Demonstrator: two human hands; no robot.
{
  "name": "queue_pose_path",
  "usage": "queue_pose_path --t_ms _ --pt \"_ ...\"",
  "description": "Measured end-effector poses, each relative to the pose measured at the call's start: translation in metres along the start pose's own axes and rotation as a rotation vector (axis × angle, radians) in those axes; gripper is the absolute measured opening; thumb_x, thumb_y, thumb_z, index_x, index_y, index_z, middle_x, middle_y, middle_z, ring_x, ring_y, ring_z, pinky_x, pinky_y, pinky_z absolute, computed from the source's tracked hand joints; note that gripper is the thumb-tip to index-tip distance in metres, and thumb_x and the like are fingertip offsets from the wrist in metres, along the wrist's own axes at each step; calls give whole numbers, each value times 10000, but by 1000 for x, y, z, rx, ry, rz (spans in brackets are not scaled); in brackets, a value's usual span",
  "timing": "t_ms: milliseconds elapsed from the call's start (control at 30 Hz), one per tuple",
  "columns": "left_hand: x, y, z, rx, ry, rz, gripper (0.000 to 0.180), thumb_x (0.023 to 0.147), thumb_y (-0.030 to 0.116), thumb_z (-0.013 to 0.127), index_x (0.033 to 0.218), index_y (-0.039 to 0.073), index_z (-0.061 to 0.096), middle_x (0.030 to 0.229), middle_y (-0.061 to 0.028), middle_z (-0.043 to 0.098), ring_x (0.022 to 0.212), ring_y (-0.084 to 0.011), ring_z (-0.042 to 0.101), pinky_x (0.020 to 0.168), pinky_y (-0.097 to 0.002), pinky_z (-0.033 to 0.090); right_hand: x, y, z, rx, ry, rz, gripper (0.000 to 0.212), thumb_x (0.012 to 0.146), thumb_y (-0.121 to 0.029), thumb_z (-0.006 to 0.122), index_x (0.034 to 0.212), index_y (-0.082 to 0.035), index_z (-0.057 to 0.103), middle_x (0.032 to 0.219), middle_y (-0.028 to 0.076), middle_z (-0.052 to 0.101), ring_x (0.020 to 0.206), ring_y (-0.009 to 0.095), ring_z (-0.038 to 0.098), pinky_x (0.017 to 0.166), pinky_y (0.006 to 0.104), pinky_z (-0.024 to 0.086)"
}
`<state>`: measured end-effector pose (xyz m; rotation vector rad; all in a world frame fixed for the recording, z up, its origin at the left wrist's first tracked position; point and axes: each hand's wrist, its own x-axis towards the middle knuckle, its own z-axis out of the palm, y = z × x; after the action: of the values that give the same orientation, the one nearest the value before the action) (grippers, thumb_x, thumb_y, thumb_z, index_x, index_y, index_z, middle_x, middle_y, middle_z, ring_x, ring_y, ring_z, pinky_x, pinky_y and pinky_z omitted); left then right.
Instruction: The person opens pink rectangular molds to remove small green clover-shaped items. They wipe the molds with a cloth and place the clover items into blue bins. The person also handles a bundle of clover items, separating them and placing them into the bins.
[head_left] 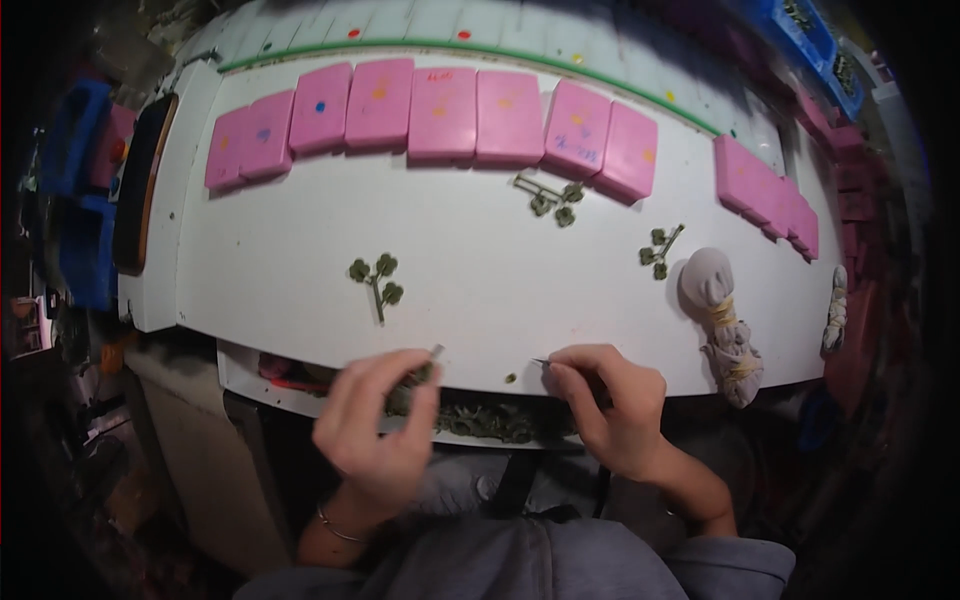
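My left hand, slightly blurred, is closed in a pinch at the front edge of the white table. Between its thumb and fingers is a dark green sprig, mostly hidden, with a pale stem end poking out. My right hand pinches a thin, dark, pointed tool, whose tip points left; its kind cannot be made out. A small green bit lies between the hands. Farther back lie three green flower-headed sprigs: one beyond my left hand, another near the blocks, a third to the right.
Pink rectangular blocks line the back of the white table, with more pink blocks at right. A tied cloth bundle lies right of my right hand. An open drawer under the edge holds green pieces. A dark phone-like slab rests left.
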<state>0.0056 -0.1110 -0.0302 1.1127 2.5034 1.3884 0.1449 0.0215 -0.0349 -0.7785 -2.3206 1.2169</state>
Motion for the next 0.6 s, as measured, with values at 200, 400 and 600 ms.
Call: queue_pose_path --t_ms 200,400,600 --pt "39 -17 -2 142 115 42 200 692 -69 690 875 -7 637 815 -86 594 773 -209 535 637 -293 451 39 -12 -21 -461 -120 -131 155 803 -159 660 847 -49 559 611 78 516 521 232 542 447 340 408" --pt "48 -19 -2 82 93 -107 267 703 -40 702 959 4 639 912 -72 555 815 -184 525 647 -279 447 96 -11 2 -478 116 -277 125 814 -111 598 871 -18 538 720 136 551 592 293 571 484 383 447" --pt "43 -6 0 132 217 40 345 712 18 721 1042 7 623 985 -81 540 838 -203 526 663 -286 434 104 -5 6 -400 48 -116 160 789 -75 637 899 -14 538 671 105 549 541 241 549 524 345 446"
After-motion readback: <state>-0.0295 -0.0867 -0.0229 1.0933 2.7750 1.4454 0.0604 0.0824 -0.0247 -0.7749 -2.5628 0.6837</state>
